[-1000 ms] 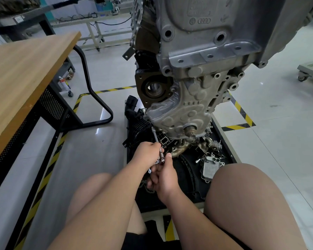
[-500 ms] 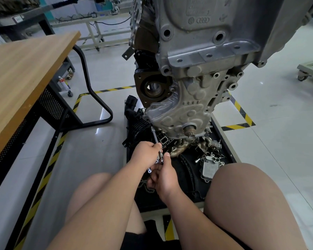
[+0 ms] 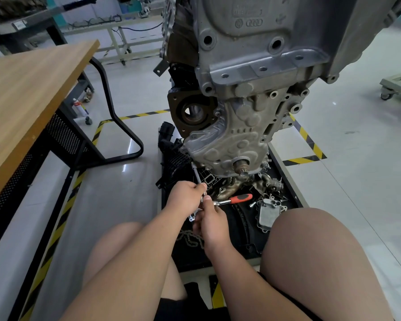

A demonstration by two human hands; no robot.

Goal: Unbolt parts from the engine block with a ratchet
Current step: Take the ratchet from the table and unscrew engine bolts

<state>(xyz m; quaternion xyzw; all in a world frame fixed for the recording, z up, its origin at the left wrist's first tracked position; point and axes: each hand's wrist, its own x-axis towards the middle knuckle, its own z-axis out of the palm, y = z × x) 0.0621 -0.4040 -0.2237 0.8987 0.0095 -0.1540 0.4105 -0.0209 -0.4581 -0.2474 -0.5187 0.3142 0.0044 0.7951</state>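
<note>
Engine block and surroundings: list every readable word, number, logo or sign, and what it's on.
Engine block: cast four-ring emblem beside a round emblem; no letters legible.
Cast characters above them: too blurred.
White label on the dark bench: too small.
Can beside the wooden table: blurred.

The engine block rises above and beyond my hands, a grey cast-metal mass with bolt holes and round bosses across its face. Its lower cover sits just past my knuckles. The ratchet lies nearly level, with its chrome head at the thumb of my right hand and its orange-and-black handle sticking out to the right of that hand. A thin chrome extension bar slants up and away from the ratchet head through my left hand, which grips it. Its far tip meets the lower left edge of the block's cover.
</note>
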